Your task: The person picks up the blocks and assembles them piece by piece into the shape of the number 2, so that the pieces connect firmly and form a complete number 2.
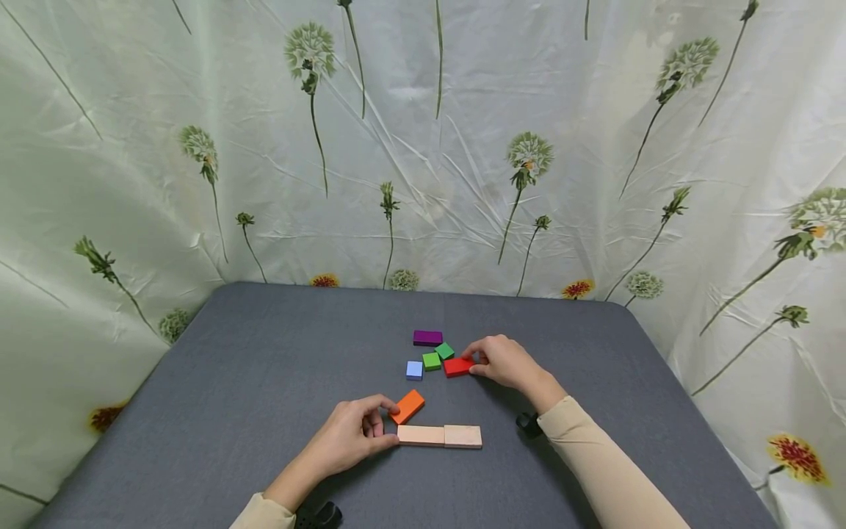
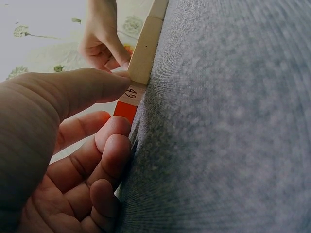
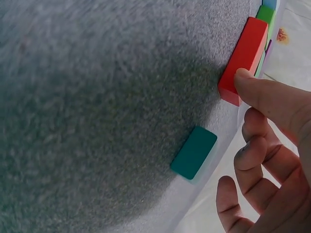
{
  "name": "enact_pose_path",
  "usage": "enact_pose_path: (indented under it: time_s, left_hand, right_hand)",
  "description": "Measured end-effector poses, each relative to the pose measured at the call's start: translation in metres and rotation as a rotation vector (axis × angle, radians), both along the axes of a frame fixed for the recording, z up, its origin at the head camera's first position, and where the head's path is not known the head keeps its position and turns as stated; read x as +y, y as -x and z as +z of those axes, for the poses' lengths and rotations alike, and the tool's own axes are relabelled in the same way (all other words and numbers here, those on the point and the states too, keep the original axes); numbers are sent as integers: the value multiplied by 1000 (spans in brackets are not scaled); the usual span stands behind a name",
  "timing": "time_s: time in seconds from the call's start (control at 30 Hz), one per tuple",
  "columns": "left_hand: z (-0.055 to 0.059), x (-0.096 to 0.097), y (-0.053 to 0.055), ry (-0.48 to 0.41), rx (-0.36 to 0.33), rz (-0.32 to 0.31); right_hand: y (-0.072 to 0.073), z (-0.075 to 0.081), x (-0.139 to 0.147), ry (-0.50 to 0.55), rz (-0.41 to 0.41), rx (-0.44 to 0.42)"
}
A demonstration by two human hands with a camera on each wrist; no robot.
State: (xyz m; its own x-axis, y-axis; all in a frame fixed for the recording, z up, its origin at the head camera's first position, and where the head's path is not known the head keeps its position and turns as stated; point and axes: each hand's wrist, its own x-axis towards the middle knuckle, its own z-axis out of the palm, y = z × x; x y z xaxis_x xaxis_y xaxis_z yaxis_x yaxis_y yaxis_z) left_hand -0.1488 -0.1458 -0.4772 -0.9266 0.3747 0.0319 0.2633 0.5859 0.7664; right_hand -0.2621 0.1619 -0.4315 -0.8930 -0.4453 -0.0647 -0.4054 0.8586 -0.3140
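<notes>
My right hand (image 1: 505, 360) pinches the near end of a red block (image 1: 457, 367) between thumb and fingers; the block lies on the table. In the right wrist view, a teal block (image 3: 194, 153) lies under this hand, hidden in the head view. With its thumb, my left hand (image 1: 346, 433) touches the left end of a plain wooden block (image 1: 420, 436), which bears the number 49 in the left wrist view. Its index fingertip touches a slanted orange block (image 1: 407, 406). A second wooden block (image 1: 463, 436) continues the row, end to end.
Behind the wooden row lie a light blue block (image 1: 414, 370), a light green block (image 1: 432, 361), a darker green block (image 1: 445, 350) and a purple block (image 1: 427, 338). The grey table (image 1: 291, 338) meets a flowered curtain (image 1: 449, 184) at its back edge.
</notes>
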Motion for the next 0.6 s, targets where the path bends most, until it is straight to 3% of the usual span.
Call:
enact_pose_path:
  time_s: [0.6]
  left_hand:
    - [0,0,0,3,4,3]
  right_hand:
    - [2,-2,-19,-9,9,-4]
